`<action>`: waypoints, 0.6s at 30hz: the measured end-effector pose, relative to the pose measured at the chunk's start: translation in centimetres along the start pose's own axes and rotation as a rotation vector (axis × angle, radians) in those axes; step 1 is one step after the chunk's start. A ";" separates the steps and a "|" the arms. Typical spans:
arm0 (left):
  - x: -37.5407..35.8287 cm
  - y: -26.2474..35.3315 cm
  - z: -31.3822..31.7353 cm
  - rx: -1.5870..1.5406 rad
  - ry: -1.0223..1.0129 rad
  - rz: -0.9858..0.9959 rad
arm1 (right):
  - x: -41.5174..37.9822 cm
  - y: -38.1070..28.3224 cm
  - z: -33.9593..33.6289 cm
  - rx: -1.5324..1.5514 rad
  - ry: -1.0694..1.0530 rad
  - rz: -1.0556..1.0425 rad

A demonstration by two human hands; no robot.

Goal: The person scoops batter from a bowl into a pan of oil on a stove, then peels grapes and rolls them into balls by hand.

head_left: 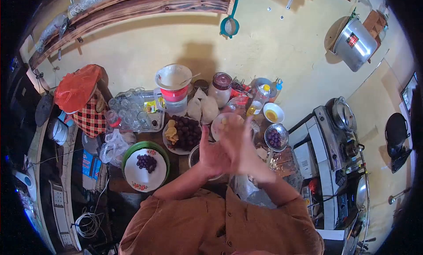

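My left hand [212, 157] is raised over the middle of the table, holding nothing, with one digit stretched upward. My right hand [238, 147] is against or just in front of it, palm area overlapping; its outstretched fingers are smeared by motion. Beneath and behind them, partly covered, are a light plate [217, 130] and a dark-looking bowl [192, 158]. To the left, a plate [169, 145] carries dark grapes [187, 132] and ginger-like pieces [171, 131]. A metal strainer [284, 145] with purple grapes [274, 137] stands on the right.
A floral white plate [147, 175] with a grape bunch [146, 163] rests on a green basin [124, 156]. Behind stand a tray of glass jars [130, 111], a blender-like jug [176, 106], an oil bottle [259, 100] and a yellow-filled bowl [274, 110]. A stove [328, 136] is at right.
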State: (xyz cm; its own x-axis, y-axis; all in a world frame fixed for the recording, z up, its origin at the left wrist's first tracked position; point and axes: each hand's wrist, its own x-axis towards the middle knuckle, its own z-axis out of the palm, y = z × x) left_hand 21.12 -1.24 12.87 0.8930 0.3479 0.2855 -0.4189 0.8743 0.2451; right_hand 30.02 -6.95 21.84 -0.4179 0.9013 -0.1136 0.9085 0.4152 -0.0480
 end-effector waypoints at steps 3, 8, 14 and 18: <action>0.3 -0.8 1.6 0.102 0.115 -0.045 | 0.8 1.4 4.1 0.134 0.694 0.376; 0.4 -0.2 -3.5 -0.110 -0.072 -0.066 | 7.3 -2.4 8.5 0.113 0.757 1.545; -0.2 -1.0 -1.1 -0.018 0.065 0.032 | 0.4 2.8 5.8 0.267 0.769 0.154; -0.5 -0.3 1.8 0.191 0.096 0.221 | -0.3 2.2 7.6 0.231 0.560 0.006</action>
State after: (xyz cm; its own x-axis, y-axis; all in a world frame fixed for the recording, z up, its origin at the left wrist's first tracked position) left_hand 20.53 -2.31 14.28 0.7844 0.5608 0.2649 -0.6200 0.6978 0.3587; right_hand 32.16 -7.20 14.20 -0.2940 0.8575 0.4221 0.8622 0.4286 -0.2702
